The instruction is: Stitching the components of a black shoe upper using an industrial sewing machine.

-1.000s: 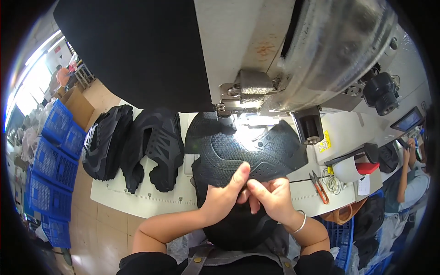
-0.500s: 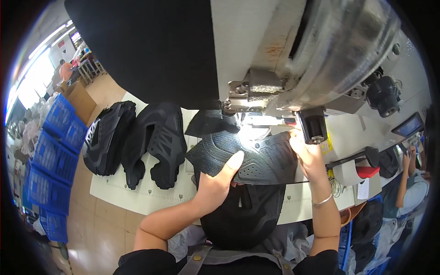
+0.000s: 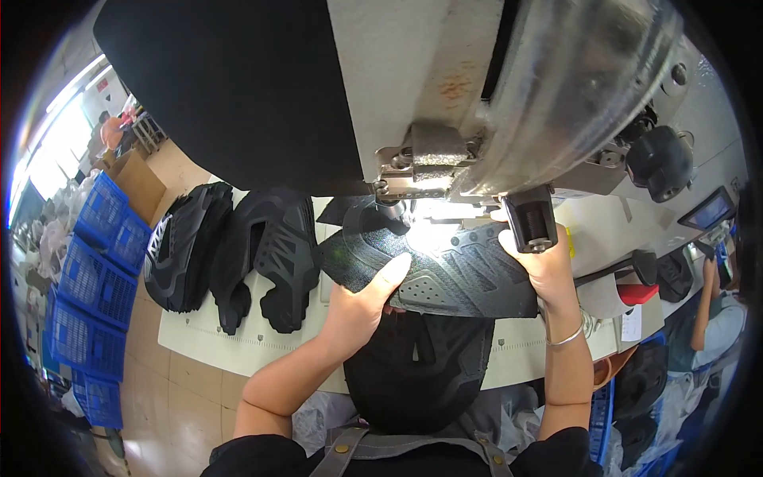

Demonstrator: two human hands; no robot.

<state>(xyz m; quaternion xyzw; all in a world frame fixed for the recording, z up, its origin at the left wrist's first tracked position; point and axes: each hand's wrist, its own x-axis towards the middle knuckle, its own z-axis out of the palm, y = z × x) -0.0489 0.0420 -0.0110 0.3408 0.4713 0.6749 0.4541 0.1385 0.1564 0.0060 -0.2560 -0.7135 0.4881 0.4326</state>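
A black shoe upper (image 3: 477, 278) with a perforated side patch lies under the sewing machine head (image 3: 433, 163), in a bright lamp glow. My left hand (image 3: 362, 306) grips its near left edge, the thumb flat on top and the fingers mostly underneath. My right hand (image 3: 552, 274) is closed at the upper's right end, with its thumb against the material. A black cylindrical machine part (image 3: 531, 221) hides some of the right fingers. Glare washes out the stitching spot. More black uppers (image 3: 417, 370) rest on my lap, below the table's near edge.
Stacked black shoe uppers (image 3: 282, 258) and another pile (image 3: 187, 246) lie on the white table (image 3: 238, 350) to the left. Blue crates (image 3: 95, 274) line the floor at far left. A small screen (image 3: 707, 213) stands at right, near another person (image 3: 719, 326).
The upper has turned slightly, its right end swinging outward and its perforated patch shifting left. My right hand has moved a little to the right; my left hand has moved slightly left.
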